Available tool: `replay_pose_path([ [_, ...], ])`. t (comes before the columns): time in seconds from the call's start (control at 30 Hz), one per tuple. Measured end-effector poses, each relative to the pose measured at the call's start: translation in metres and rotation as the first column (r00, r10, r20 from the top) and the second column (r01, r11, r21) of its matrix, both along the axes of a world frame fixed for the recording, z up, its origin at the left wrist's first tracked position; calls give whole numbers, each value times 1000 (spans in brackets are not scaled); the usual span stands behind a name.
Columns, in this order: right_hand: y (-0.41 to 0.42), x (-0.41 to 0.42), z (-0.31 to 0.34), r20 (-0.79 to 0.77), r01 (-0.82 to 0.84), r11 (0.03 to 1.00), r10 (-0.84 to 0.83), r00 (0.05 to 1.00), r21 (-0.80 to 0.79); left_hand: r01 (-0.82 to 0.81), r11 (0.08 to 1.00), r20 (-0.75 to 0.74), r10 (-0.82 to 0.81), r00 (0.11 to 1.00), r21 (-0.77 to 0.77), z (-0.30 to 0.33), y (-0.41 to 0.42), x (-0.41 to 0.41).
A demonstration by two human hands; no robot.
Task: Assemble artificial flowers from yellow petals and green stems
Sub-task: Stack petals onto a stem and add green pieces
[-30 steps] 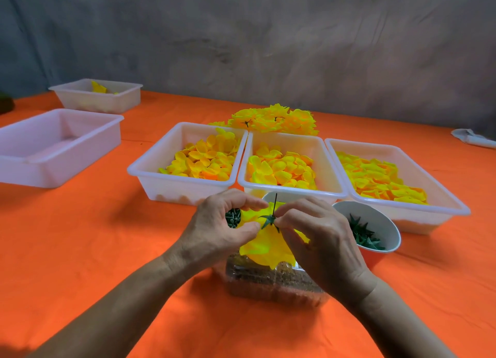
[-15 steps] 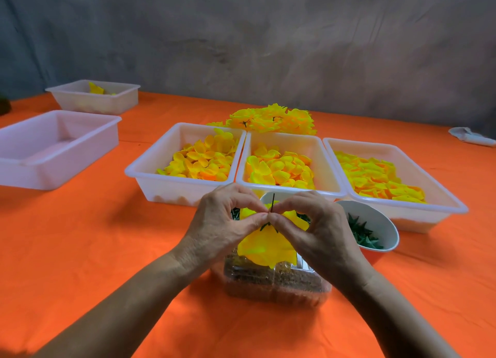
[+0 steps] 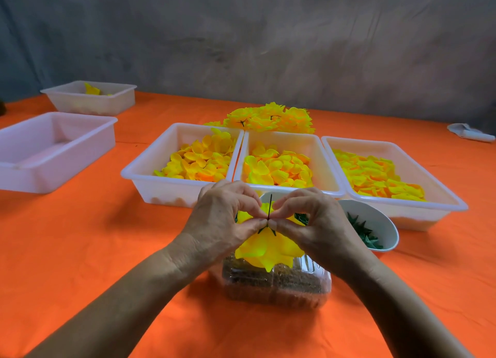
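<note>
From the head camera, both hands meet at the middle of an orange tablecloth [image 3: 80,250]. The left hand [image 3: 222,223] and the right hand [image 3: 314,223] have their fingers curled, with thumb and forefinger tips pressed together on a thin dark green stem [image 3: 270,204] that stands upright between them. Below the pinch hangs a yellow flower [image 3: 264,250], its petals spreading downward over a clear plastic box [image 3: 276,282] of brownish material that sits on the cloth just in front of the wrists.

Behind the hands stand 3 white trays side by side, rims touching or nearly so: the left tray [image 3: 150,167], the middle tray [image 3: 322,153] and the right tray [image 3: 440,186], each holding loose yellow petals [image 3: 201,161]. A heap of finished yellow flowers [image 3: 271,118] lies on the cloth behind the trays. Just right of the right hand a white bowl [image 3: 386,223] holds small green pieces [image 3: 365,231]; a 2nd bowl is mostly hidden behind the hands.

Well to the left are 2 more white tubs: a near tub [image 3: 53,153], and a far tub [image 3: 91,100] with a bit of yellow inside. A pale object [image 3: 469,133] lies at the far right edge; what it is cannot be told.
</note>
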State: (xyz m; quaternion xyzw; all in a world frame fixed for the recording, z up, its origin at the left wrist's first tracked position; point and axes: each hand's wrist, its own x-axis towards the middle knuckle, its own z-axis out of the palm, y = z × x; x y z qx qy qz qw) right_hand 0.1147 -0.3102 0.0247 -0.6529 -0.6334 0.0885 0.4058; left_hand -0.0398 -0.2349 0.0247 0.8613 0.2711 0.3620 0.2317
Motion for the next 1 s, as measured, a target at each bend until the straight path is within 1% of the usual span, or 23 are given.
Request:
replay_pose_path([
  [0.23,1,0,0,4,15,998,-15,1000,-69,-29,993,-46,34,998,113,-7,0,2],
  [0.4,0,-3,-1,30,32,991,-29,999,-126,-63,992,-122,76,990,107,-9,-2,3],
  [0.53,-1,-2,2,29,26,992,-22,999,-126,-63,992,-160,80,984,107,-4,0,0],
  [0.6,-2,0,6,12,11,994,-10,1000,-110,-77,993,-139,89,986,93,-2,2,-2],
  [0.7,-1,-1,8,24,-5,995,7,1000,-99,-84,996,-50,86,995,37,-2,2,-4],
  [0.77,-1,-2,6,23,8,993,-5,1000,-119,-62,998,-40,62,997,0,-3,1,-3],
  [0.83,0,-2,4,-11,6,992,-7,1000,-126,-55,998,-33,55,998,1,-5,0,-1],
  [0.9,0,0,2,-45,-4,994,-1,999,-105,-39,999,-20,39,999,6,-8,1,0],
  [1.0,1,2,-4,-46,-3,998,0,999,-57,12,999,-13,-12,1000,-30,-11,6,1],
])
